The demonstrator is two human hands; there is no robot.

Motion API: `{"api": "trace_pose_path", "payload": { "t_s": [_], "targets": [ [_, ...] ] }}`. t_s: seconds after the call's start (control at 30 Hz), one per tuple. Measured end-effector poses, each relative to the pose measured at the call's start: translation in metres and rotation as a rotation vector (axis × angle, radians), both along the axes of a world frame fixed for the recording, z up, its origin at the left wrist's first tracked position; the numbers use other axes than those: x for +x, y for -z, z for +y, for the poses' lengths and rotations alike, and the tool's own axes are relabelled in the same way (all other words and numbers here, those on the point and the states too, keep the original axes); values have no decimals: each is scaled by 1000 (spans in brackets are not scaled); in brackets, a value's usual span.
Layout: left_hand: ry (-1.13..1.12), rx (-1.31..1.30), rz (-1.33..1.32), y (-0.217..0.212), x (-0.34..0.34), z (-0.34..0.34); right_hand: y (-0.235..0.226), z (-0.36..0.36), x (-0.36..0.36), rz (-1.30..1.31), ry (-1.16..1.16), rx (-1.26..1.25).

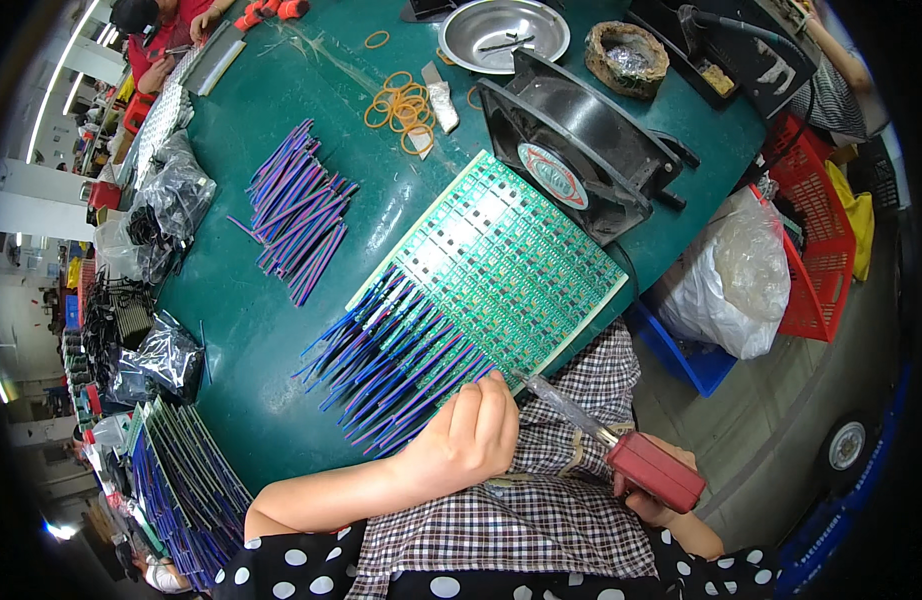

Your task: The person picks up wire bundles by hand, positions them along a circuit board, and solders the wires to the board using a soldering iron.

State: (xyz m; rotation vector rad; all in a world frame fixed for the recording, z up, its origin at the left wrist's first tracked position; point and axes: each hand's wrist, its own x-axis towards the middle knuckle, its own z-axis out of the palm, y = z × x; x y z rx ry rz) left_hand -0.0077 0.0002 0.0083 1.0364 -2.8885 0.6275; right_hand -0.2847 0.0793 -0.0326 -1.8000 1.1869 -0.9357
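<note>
A green circuit board panel (526,262) with rows of small components lies at a slant on the table. Blue, purple and pink wires (386,350) stick out in a row from its lower left edge. My left hand (466,432) is closed in a pinch at the near corner of that edge, on a thin wire mostly hidden by the fingers. In my right hand (649,503) is a red soldering gun (657,470), its handle gripped partly out of sight. The gun's long tip points at the board's near corner, close to my left fingertips.
Loose wires (296,215) lie in a pile on the green table (251,375). Beyond the board stand a black fan (581,150), a metal bowl (503,38) and rubber bands (401,103). Wired boards (186,490) are stacked at left; a red crate (816,240) stands right. Another person (171,40) works far left.
</note>
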Motion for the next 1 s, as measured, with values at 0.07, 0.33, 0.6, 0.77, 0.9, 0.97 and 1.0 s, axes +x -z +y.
{"api": "trace_pose_path", "payload": {
  "t_s": [0.07, 0.33, 0.6, 0.77, 0.9, 0.97, 1.0],
  "targets": [
    [19, 1, 42, 0, 2, -2, 7, 5, -3, -65, -64, 106],
    [45, 3, 43, 2, 6, -4, 4, 13, -2, -117, 5, 260],
    [35, 11, 15, -4, 3, 0, 31, 31, -9, -123, -8, 290],
    [-208, 332, 330, -15, 6, -5, 7, 18, 6, -560, 276, 563],
    [-561, 215, 512, -16, 58, -60, 5, 19, -7, -467, 72, 555],
    [-636, 34, 504, -1, 89, -84, 8, 19, -7, -483, 48, 553],
    [-665, 70, 502, 3, 98, -91, 11, 19, -5, -492, 44, 557]
  ]
}}
